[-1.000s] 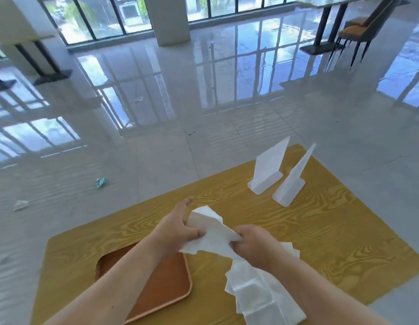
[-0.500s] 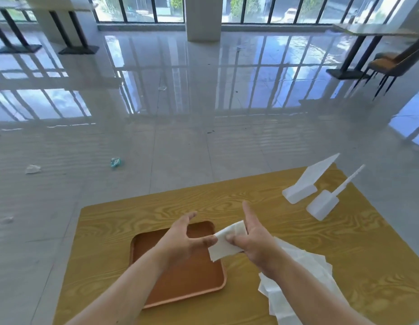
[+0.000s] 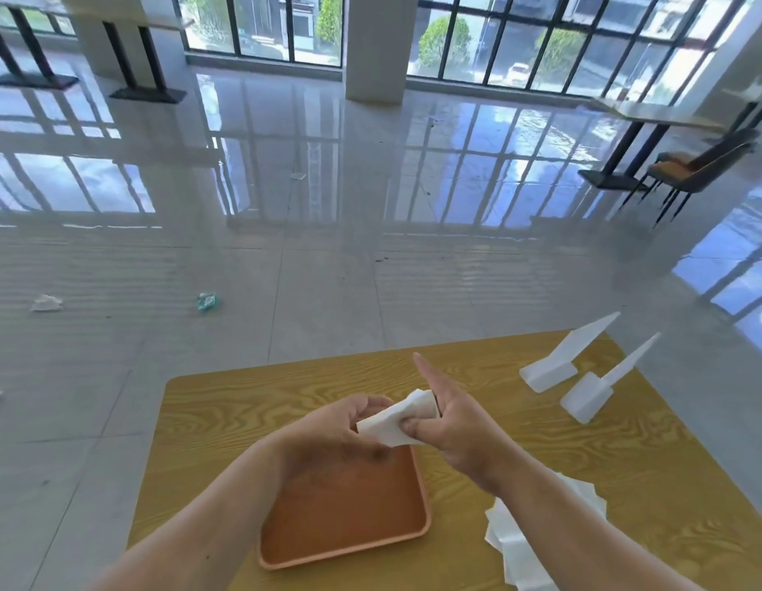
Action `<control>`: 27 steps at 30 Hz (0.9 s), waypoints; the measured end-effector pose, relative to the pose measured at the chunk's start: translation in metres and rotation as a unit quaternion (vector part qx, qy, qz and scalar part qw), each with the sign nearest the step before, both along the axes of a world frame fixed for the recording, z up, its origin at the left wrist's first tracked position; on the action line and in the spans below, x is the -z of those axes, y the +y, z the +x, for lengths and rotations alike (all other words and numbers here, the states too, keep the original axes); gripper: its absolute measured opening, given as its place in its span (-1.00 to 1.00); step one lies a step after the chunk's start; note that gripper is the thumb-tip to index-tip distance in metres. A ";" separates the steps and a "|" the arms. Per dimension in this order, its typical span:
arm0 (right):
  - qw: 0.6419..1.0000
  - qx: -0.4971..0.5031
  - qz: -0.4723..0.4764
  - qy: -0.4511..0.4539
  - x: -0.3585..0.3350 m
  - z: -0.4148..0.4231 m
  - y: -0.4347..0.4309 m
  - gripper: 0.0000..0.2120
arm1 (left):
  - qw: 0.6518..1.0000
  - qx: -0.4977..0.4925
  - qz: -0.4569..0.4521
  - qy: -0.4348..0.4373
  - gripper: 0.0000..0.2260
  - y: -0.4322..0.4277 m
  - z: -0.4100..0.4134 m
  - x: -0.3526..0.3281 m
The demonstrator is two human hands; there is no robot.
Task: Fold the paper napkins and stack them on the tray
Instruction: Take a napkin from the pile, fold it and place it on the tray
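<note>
Tiled floor [image 3: 328, 270], glossy and reflecting the windows, fills the upper view. A dark chair [image 3: 695, 168] stands far right.

Wooden table [image 3: 264, 403], yellow grain, fills the lower view.

Brown tray [image 3: 426, 505] lies on the table near its front edge, with no napkin visible on it; the left forearm crosses its near left corner.

Loose pile [image 3: 516, 548] of unfolded white napkins lies on the table just right of the tray, partly hidden by the right forearm.

Two white stands [image 3: 558, 360] [image 3: 592, 392] sit side by side at the far right of the table, apart from the tray.

Left hand [image 3: 328, 437]: fingers curled round the left end of a folded napkin [image 3: 392, 422].

Right hand [image 3: 460, 424]: thumb pinches the napkin's right end against the lower fingers; the index finger points straight out, away from the person.

The napkin, a small thick white wad, is held between both hands in the air over the tray's far edge.

A teal wrapper [image 3: 207, 301] and a white scrap [image 3: 46, 303] lie on the floor at left.
</note>
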State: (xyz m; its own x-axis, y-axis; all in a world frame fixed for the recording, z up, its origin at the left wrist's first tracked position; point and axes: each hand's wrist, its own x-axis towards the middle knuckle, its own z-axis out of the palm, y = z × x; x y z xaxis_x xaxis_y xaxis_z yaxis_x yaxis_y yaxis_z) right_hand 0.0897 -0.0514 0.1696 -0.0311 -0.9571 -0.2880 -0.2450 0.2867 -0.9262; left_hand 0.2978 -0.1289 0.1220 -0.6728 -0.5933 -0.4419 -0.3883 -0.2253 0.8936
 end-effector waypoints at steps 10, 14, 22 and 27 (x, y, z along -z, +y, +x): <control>0.991 -0.019 0.031 -0.132 0.024 -0.037 0.001 -0.07 | 0.932 -0.080 -0.310 -0.170 -0.80 0.002 -0.030 -0.010; 0.989 0.028 0.035 -0.139 0.032 -0.057 -0.003 -0.16 | 0.972 -0.129 -0.173 -0.093 -0.73 0.000 -0.052 -0.009; 0.977 0.066 0.031 -0.200 0.043 -0.081 -0.013 -0.41 | 0.992 -0.101 0.048 0.057 -0.29 -0.001 -0.073 -0.021; 0.975 0.059 0.023 -0.214 0.040 -0.080 -0.021 -0.52 | 0.991 -0.125 0.032 0.041 -0.36 0.002 -0.077 -0.027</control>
State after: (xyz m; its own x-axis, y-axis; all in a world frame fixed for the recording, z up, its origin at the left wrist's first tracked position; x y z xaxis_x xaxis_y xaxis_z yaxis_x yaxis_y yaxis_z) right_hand 0.0095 -0.0725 0.1292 -0.0073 -0.9400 -0.3411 0.1980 0.3330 -0.9219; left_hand 0.2207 -0.1268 0.1485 -0.5434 -0.7190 -0.4334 -0.2391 -0.3623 0.9008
